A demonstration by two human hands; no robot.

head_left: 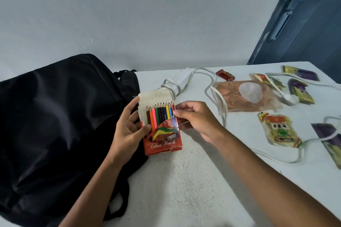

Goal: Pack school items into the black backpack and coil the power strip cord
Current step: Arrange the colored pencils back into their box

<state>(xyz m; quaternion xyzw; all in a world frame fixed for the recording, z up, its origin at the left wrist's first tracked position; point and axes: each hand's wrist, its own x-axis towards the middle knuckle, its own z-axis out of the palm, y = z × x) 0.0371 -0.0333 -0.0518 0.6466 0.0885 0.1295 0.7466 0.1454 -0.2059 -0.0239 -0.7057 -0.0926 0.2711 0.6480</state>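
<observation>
Upright, the colour pencil box [162,131] is clasped at nine o'clock by the left hand [129,129]. Its three o'clock edge is pinched by the right hand [195,118]. Both are closed on it.

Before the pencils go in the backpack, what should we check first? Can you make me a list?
1. Colour pencil box held by both hands, left hand and right hand: ok.
2. Box flap closed: not ok, it stands open and the pencil tips show.
3. Black backpack within reach, right beside the box: ok.
4. Backpack opening unzipped: cannot tell.
5. Power strip cord coiled: not ok, it trails loose across the table.
</observation>
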